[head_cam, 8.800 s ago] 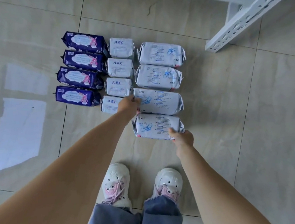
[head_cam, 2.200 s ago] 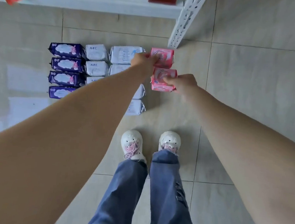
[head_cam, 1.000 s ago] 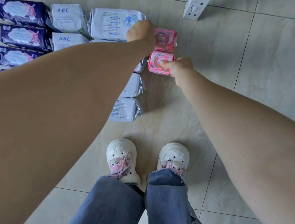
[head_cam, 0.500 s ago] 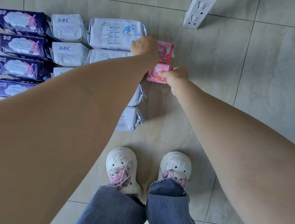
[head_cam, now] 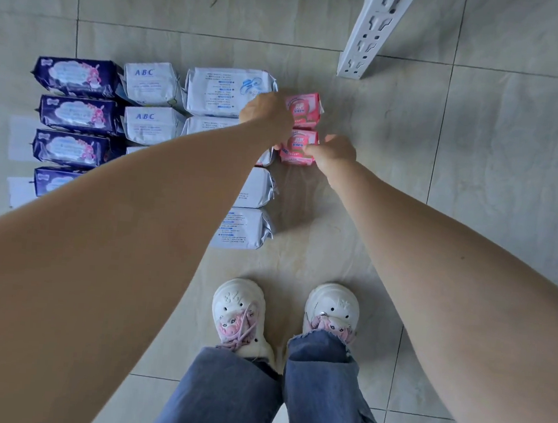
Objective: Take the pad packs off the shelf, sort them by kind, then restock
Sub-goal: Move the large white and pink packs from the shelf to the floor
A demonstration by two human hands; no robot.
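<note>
Pad packs lie sorted in columns on the tiled floor: dark purple packs point(head_cam: 77, 76) at the left, white ABC packs point(head_cam: 148, 85) beside them, then larger pale blue-white packs point(head_cam: 224, 90). Two small pink packs form a fourth column at the right. My left hand point(head_cam: 267, 116) grips the left edge of the far pink pack point(head_cam: 305, 109). My right hand point(head_cam: 335, 152) pinches the near pink pack point(head_cam: 295, 147) at its right side. My left forearm hides parts of the white and pale columns.
A white perforated shelf post point(head_cam: 370, 33) stands on the floor at the upper right. My two white shoes point(head_cam: 240, 312) and jeans legs are below the packs. Bare tiles stretch to the right of the pink packs.
The pink packs arrived after the first frame and were set down in a new right-hand column. Over the last second both hands stay on them, nudging the near pack against the far one.
</note>
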